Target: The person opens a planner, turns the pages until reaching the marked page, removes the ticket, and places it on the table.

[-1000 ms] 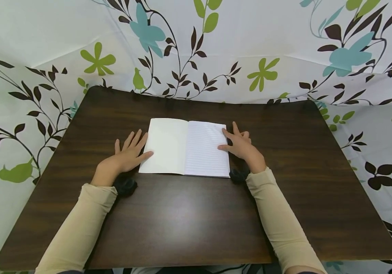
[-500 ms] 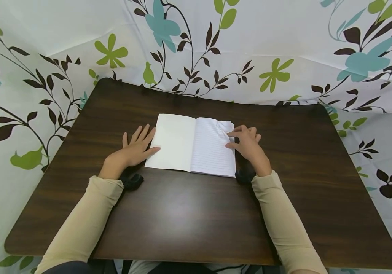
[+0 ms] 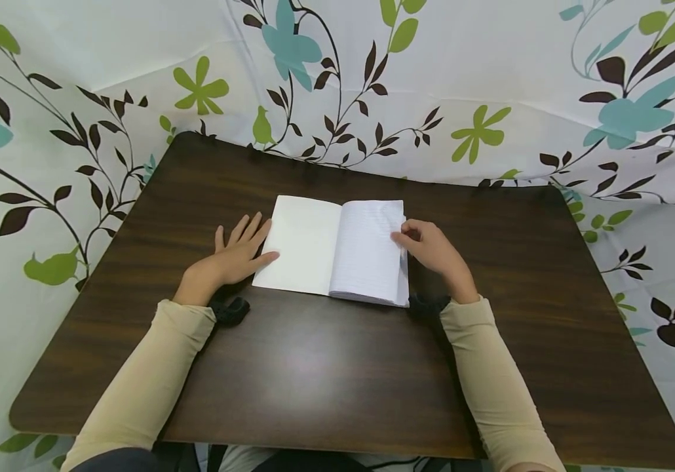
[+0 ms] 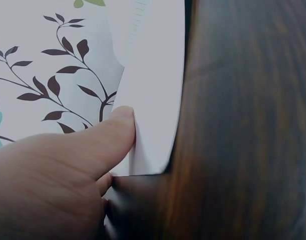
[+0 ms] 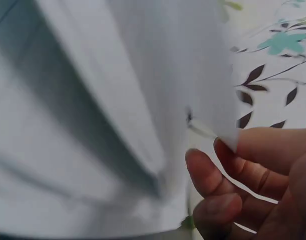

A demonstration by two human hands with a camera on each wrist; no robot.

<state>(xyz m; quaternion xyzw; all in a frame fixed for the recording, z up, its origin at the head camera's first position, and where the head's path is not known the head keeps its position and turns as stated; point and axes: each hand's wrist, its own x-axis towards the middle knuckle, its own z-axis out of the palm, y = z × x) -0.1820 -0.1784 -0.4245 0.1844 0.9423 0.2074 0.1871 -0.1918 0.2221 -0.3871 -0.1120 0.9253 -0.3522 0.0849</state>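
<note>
An open notebook lies on the dark wooden table, a blank page or inside cover on its left and a lined page on its right. My left hand is spread flat at the notebook's left edge, thumb resting on the blank side; the left wrist view shows that thumb on the white sheet. At the right edge, my right hand pinches the lined page between thumb and finger. In the right wrist view the raised page bends up, blurred, from the right hand's fingertips.
The dark wooden table extends on all sides of the notebook. Behind it hangs a white cloth with leaf and flower prints. A black wrist strap sits on the left wrist, another on the right.
The right hand's fingers have closed from spread to a pinch on the page's right edge, which has lifted. The left hand stays in place on the notebook. The head view has shifted slightly.
</note>
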